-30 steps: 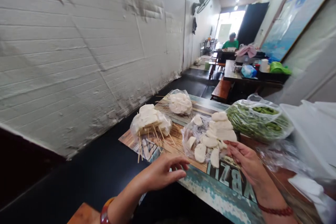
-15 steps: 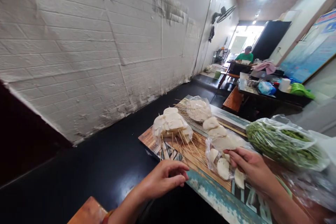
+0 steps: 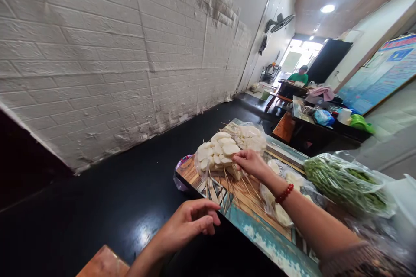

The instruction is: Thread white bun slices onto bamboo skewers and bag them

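My right hand (image 3: 250,163) reaches over the table, with its fingertips pinched at the edge of a thin white slice (image 3: 230,149). That slice lies at the right side of a heaped pile of white slices (image 3: 216,151) on clear plastic. Thin wooden skewers (image 3: 227,186) stick out from under the pile toward me. My left hand (image 3: 198,220) hovers in front of the table's near edge, fingers loosely bent and thumb apart, with nothing visible in it. More loose white slices (image 3: 282,215) lie in a clear bag, partly hidden by my right forearm.
The wood-patterned table (image 3: 250,225) has a worn teal edge. Behind the pile sits another bag of skewered slices (image 3: 251,136). A bag of green vegetables (image 3: 347,181) is at right. A wooden stool (image 3: 102,264) stands lower left. Farther back, a person in green (image 3: 298,78) sits at a table.
My right hand has moved left from the loose slices in the bag to the heaped pile. My left hand has shifted slightly left and stays empty. The view has turned a little.
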A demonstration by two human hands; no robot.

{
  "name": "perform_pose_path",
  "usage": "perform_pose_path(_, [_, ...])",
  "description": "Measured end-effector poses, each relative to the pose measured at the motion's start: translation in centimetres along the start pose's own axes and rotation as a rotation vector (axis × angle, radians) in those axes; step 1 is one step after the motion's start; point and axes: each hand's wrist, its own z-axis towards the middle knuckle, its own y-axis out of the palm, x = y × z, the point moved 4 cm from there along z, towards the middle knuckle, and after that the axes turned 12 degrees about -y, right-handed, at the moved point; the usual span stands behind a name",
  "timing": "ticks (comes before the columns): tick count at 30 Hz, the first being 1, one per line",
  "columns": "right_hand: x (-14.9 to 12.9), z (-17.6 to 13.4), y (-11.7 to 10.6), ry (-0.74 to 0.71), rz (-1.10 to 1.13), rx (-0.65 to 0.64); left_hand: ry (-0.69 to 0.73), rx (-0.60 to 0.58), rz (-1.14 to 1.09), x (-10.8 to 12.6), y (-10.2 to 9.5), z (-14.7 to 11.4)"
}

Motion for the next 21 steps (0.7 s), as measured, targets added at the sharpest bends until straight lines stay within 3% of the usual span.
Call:
perform_pose_path(6, [-0.6,-1.9,-1.4,-0.056,-0.12,-0.012,-0.016,0.075,0.047,-0.3,-0.4,-0.5])
perform_pose_path(11, [-0.4,-6.3,-5.4,-0.127,-0.163,0.063,-0.092,-0.141,0.106,-1.4,2.3,0.6])
perform_pose_path(15, [2.1,-12.3,-11.0,-0.019,-0.114,0.281,-0.129,-0.301,0.233,-2.0,6.2,2.0])
perform_pose_path(21, [6.7,-23.8,-19.6,0.178,-0.072,0.733,-0.007,-0.368,0.497,-0.2,11.9,7.1])
